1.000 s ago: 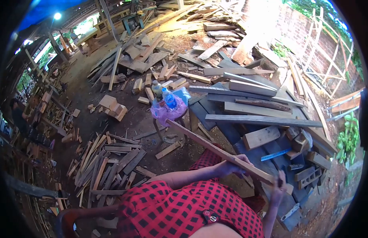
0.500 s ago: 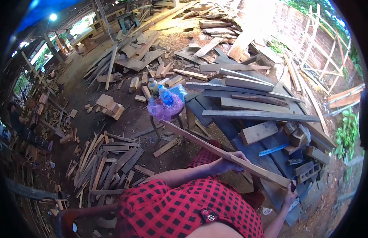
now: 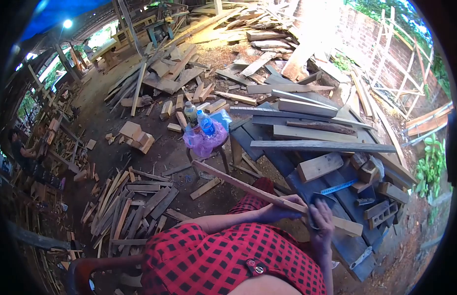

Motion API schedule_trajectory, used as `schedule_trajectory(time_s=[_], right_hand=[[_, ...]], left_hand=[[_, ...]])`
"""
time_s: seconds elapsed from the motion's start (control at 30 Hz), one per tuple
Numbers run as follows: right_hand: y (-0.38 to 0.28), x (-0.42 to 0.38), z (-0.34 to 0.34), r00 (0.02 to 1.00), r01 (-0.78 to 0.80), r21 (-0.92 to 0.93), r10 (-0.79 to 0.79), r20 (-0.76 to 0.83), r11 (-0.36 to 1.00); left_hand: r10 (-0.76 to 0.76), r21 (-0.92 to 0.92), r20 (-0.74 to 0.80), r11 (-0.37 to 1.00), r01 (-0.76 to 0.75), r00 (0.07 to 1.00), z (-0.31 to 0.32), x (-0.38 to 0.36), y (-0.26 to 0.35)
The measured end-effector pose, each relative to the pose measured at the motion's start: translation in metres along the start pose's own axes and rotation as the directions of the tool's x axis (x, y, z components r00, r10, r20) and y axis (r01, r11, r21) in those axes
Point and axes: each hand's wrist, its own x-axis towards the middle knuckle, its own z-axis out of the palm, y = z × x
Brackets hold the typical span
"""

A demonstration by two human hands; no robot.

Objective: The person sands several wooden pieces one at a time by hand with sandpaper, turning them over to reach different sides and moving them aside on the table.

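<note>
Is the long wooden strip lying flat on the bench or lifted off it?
Lifted and slanted. The left hand grips the wooden strip mid-length, the right hand presses on it, and its far end juts free above the ground.

Just one view, a wide fisheye cam on the person's head looking forward and down. The hands sit close at the bottom, and beyond the fingers (image 3: 321, 209) stretches the yard.

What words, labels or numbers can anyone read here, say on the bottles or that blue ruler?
None can be read.
Blue-labelled bottle: the label is too blurred to read.
Second bottle: its label is too small to read.
Blue ruler on the bench: its markings are too fine to read.
Round patch on the red checked shirt: no letters can be made out.
</note>
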Motion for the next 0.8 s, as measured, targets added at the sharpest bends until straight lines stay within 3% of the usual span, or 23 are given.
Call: schedule_trajectory(time_s=[0.07, 0.1, 0.13, 0.23, 0.27, 0.33, 0.37, 0.47, 0.53, 0.6, 0.67, 0.73, 0.8], right_hand=[[0.034, -0.022, -0.013, 0.982, -0.160, 0.002, 0.160, -0.103, 0.987], [0.056, -0.036, -0.025, 0.958, -0.225, 0.059, 0.232, -0.166, 0.973], [0.086, -0.054, -0.037, 0.921, -0.317, 0.085, 0.328, -0.210, 0.945], [0.175, -0.113, -0.074, 0.736, -0.543, 0.232, 0.590, -0.333, 0.807], [0.201, -0.131, -0.081, 0.734, -0.545, 0.230, 0.592, -0.334, 0.806], [0.235, -0.148, -0.085, 0.473, -0.769, 0.262, 0.794, -0.383, 0.584], [0.239, -0.150, -0.079, 0.516, -0.681, 0.310, 0.735, -0.441, 0.664], [0.198, -0.113, -0.046, 0.580, -0.582, 0.260, 0.617, -0.532, 0.771], [0.168, -0.085, -0.028, 0.610, -0.521, 0.231, 0.548, -0.572, 0.822], [0.138, -0.060, -0.009, 0.735, -0.477, -0.026, 0.382, -0.560, 0.879], [0.056, -0.020, 0.003, 0.846, -0.310, 0.117, 0.330, -0.418, 0.943], [0.018, -0.003, 0.024, 0.972, -0.070, -0.120, 0.041, -0.232, 0.990], [-0.003, 0.004, 0.029, 0.985, 0.037, -0.140, -0.060, -0.164, 0.989]], left_hand=[[0.031, 0.057, -0.007, 0.998, -0.031, 0.999, 0.002, 0.000, 0.001], [0.049, -0.034, 0.014, 0.998, -0.048, 0.999, 0.001, 0.000, -0.003], [0.070, -0.126, 0.034, 0.990, -0.065, 0.997, 0.001, 0.001, -0.006], [0.060, -0.142, 0.042, 0.988, -0.054, 0.997, 0.001, 0.003, 0.001], [0.059, -0.136, 0.037, 0.989, -0.053, 0.998, 0.002, 0.002, 0.002], [-0.019, -0.097, -0.034, 0.995, 0.015, 0.999, 0.006, 0.001, -0.001], [-0.092, -0.058, -0.115, 0.995, 0.085, 0.989, 0.007, 0.000, -0.003], [-0.096, -0.126, -0.274, 0.990, 0.063, 0.957, 0.017, -0.006, -0.001], [-0.073, -0.132, -0.281, 0.991, 0.036, 0.957, 0.022, -0.007, 0.011], [-0.025, -0.163, -0.284, 0.986, -0.022, 0.959, 0.024, -0.006, 0.017], [-0.054, -0.156, -0.276, 0.988, 0.011, 0.960, 0.025, -0.007, 0.023], [-0.081, -0.148, -0.265, 0.988, 0.042, 0.961, 0.024, -0.006, 0.024], [-0.033, -0.199, -0.204, 0.980, -0.008, 0.978, 0.024, -0.006, 0.020]])
